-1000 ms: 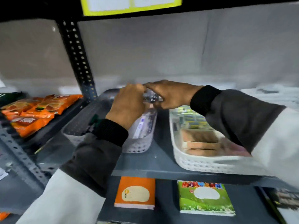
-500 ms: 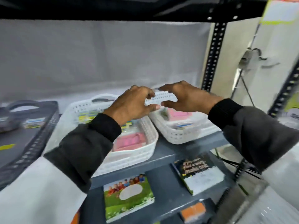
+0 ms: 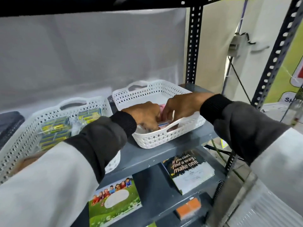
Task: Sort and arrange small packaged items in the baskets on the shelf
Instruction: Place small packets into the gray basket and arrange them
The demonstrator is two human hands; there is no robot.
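Observation:
A white perforated basket [image 3: 152,92] stands at the right end of the grey shelf [image 3: 147,154]. Both my hands reach down inside it. My left hand [image 3: 145,114] and my right hand [image 3: 182,105] meet over a small pink packet [image 3: 162,106] and a white-and-blue packet [image 3: 163,125] at the basket's front. Fingers of both hands curl around these packets; the exact grip is hidden. A second white basket [image 3: 49,112] to the left holds several yellow-and-blue packets [image 3: 54,130], partly covered by my left sleeve.
A black perforated upright [image 3: 193,46] stands behind the right basket, another post [image 3: 277,51] at the right. A dark tray [image 3: 9,123] sits far left. The shelf below carries a green notebook [image 3: 114,200], a dark notebook [image 3: 186,169] and an orange item [image 3: 188,208].
The view swung right from the dark basket to the white baskets. Both hands dropped from above the right basket's rim down into it, onto the packets.

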